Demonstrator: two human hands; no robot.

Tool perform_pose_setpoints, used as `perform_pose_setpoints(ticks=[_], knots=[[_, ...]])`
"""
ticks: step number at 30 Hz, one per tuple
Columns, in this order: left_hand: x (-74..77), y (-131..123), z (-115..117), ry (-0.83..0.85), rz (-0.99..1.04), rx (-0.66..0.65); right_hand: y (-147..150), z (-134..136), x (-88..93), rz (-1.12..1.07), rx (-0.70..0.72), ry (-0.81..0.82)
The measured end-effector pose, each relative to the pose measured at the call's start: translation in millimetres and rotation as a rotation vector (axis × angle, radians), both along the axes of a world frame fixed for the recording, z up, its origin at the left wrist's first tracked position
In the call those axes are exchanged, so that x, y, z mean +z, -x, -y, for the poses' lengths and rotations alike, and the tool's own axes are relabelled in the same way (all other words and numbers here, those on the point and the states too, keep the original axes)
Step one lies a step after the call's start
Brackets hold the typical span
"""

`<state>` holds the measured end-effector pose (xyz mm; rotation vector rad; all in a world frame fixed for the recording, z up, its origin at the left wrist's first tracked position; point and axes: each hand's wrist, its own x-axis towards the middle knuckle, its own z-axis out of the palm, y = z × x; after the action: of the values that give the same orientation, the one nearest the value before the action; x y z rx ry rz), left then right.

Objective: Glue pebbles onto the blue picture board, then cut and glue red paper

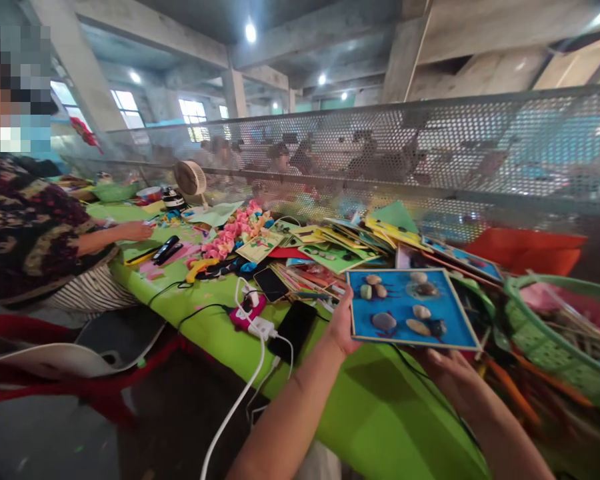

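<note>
A blue framed picture with pebbles stuck on it point(403, 307) is held up over the green tabletop point(380, 407), tilted toward me. My left hand point(344, 323) grips its left edge, with the fingers partly behind the frame. Under the lower right edge, my right hand point(447, 370) supports the picture, its fingertips hidden beneath it. Pebbles sit in small groups on the blue face, with thin dark lines drawn about them. Just left of my left hand lies a black phone point(294, 330) beside a pink and white power strip point(250, 313) with white cables.
Stacked cards and pictures point(340, 243) pile up behind the held picture. A green basket point(570, 333) full of materials stands at the right. Pink flowers point(235, 230), a fan point(190, 180) and a perforated metal divider point(430, 153) lie farther back. Another person point(35, 233) works at the left, near a chair point(115, 340).
</note>
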<state>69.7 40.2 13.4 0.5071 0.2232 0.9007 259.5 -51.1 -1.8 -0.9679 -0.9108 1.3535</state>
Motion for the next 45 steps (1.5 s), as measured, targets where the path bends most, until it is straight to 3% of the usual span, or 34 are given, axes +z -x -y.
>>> perform_pose_setpoints(ticks=[7,13,22,36,45], knots=[[3.6,-1,2,0.017,-0.070,-0.020,6,-2,1.7,0.012,-0.012,0.107],[4.2,-1,3,-0.002,-0.079,0.038,11,-1,4.1,-0.003,0.001,0.086],[1.7,-2,2,0.021,-0.093,0.014,20,-2,12.9,-0.171,-0.034,0.052],[5.3,0,4,0.045,-0.028,-0.068,19,-5,2.0,-0.221,-0.073,0.101],[6.8,1,5,0.057,-0.057,-0.041,16,-7,-3.2,-0.230,-0.125,0.129]])
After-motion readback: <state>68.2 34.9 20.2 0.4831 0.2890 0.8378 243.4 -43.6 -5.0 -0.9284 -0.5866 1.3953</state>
